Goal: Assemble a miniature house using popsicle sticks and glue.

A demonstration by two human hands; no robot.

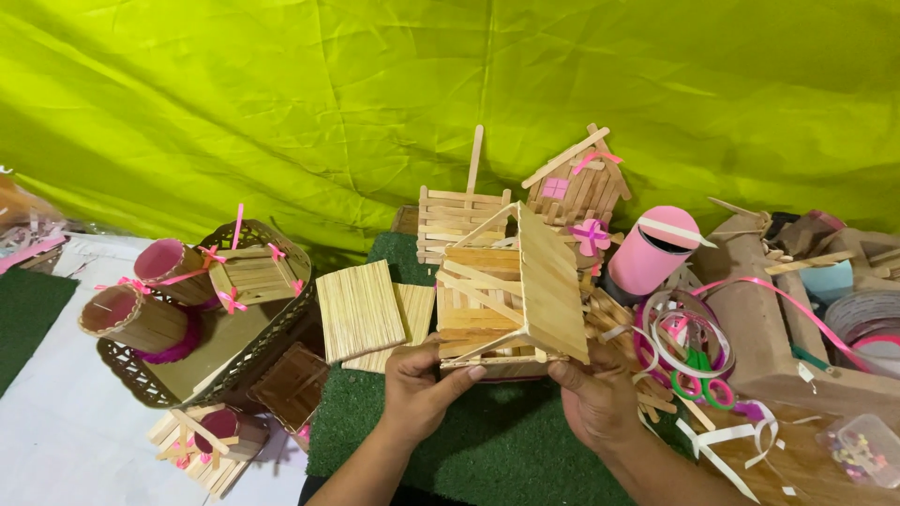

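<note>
A small house of pale wooden craft sticks (pixel 511 286) is held up over a patch of green artificial turf (pixel 487 440). My left hand (pixel 422 379) grips its lower left corner with the thumb on the base. My right hand (pixel 595 394) supports the lower right corner under the slanted roof panel. One roof side is closed with sticks; the other is open framing. Behind it stand a stick fence-like piece (pixel 455 220) and a smaller stick house with pink bows (pixel 577 192).
Flat stick panels (pixel 361 309) lie left of the house. A woven tray (pixel 211 347) holds stick cups with pink ribbon. A pink cylinder (pixel 652 248), green-handled scissors (pixel 703 375), ribbon rolls (pixel 867 323) and a brown cardboard piece (pixel 759 309) crowd the right. Green cloth backs everything.
</note>
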